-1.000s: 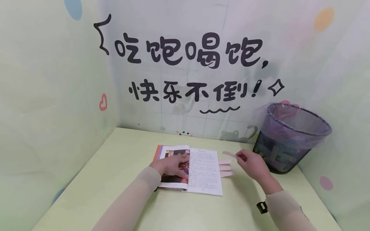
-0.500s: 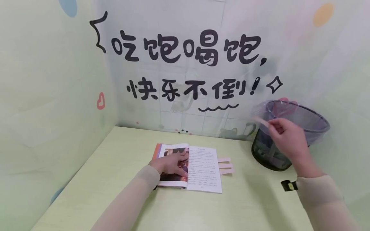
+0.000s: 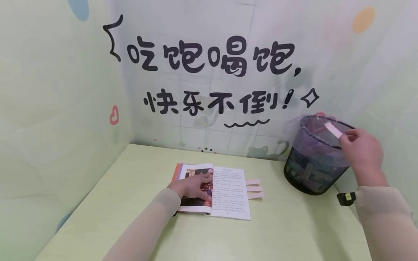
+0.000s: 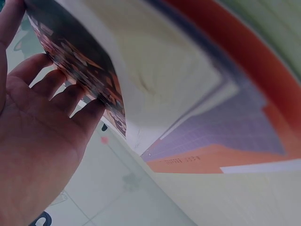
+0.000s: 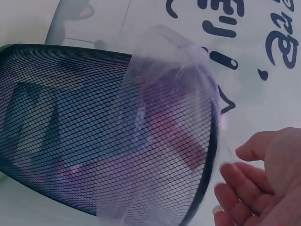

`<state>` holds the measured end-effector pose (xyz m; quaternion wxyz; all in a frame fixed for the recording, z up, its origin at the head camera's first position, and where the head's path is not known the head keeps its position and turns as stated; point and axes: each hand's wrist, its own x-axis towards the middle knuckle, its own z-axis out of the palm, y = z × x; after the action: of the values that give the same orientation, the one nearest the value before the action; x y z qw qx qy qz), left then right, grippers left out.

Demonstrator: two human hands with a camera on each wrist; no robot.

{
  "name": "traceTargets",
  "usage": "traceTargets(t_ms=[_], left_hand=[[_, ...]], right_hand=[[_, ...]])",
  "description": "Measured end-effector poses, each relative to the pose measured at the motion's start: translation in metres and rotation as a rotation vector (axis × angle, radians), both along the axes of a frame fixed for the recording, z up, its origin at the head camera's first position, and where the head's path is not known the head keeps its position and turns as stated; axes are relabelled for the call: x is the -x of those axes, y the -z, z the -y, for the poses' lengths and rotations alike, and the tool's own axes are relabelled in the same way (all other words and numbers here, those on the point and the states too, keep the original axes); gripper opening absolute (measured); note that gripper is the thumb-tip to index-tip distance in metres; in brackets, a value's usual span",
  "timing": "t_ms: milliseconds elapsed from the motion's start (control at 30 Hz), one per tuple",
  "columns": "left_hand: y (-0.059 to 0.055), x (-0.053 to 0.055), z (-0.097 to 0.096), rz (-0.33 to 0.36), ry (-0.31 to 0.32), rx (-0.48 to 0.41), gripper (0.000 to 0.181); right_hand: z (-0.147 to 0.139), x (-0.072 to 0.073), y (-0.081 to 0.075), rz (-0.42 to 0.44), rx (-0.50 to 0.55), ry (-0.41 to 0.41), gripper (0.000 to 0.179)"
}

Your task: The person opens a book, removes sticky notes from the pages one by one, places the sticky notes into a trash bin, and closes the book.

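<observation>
An open book lies on the table, a picture on its left page and text on its right page. My left hand rests on the left page with fingers spread; in the left wrist view the hand lies against the picture page. Several pink paper strips stick out past the book's right edge. Over the wastebasket, a loose pink paper strip shows beside my right hand. In the right wrist view, thumb and forefinger are parted with nothing between them, and a reddish strip shows through the mesh.
The wastebasket is black mesh with a clear purplish liner folded over its rim. It stands at the table's back right, near the printed back wall. A side wall bounds the table on the left.
My right hand has moved right and up from beside the book to the wastebasket, carrying the pink strip; its fingers have now parted. My left hand has stayed on the page.
</observation>
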<state>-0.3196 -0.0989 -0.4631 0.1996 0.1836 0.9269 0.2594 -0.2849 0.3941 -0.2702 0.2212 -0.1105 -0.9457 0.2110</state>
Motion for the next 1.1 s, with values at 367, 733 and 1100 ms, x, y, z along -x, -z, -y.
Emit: traceTargets(t_ms=[367,733,1100], left_hand=[[-0.002,0.001,0.0,-0.005,0.009,0.015,0.097],[0.001,0.001,-0.001,-0.003,-0.001,0.019,0.099],[-0.001,-0.002,0.001,-0.009,0.009,0.004,0.096]], right_hand=[[0.026,-0.006,0.014,-0.212,-0.014,-0.079,0.051],[0.094,-0.012,0.049,-0.246,-0.021,-0.3,0.037],[0.149,0.0,0.126,0.035,-0.08,-0.411,0.036]])
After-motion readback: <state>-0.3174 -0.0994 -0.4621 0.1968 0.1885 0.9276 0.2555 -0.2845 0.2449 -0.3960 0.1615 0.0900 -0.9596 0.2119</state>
